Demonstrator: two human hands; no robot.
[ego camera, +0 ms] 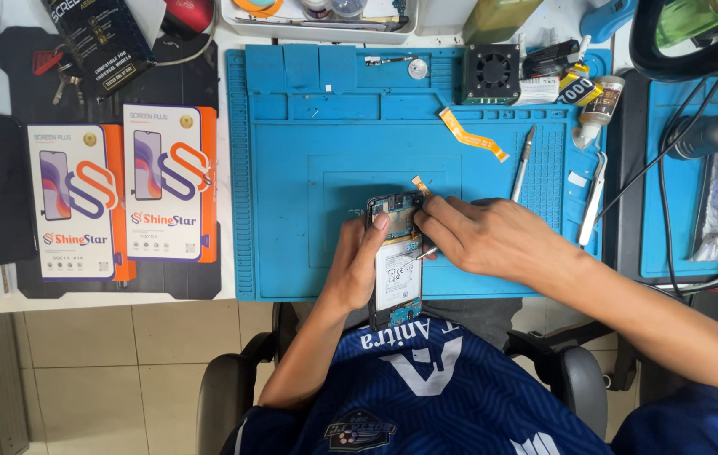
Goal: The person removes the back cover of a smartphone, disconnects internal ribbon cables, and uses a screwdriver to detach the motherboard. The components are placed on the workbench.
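Opened phone (396, 263), back cover off, at near edge of blue mat (291, 168) on counter. Left hand (357, 265) clasped round phone's side. Right hand (481, 240) pinching small metal tool (426, 252) at board. Judged: internal disassembly; steady, fine tip placement required.

Phone repair workshop, plainly; blue silicone work mat (291, 253) across the tabletop (106, 297); boxed replacement screens (123, 198) alongside; tweezers (592, 200), glue bottle (599, 105), small fan (491, 74), loose flex cable (472, 135) scattered about.
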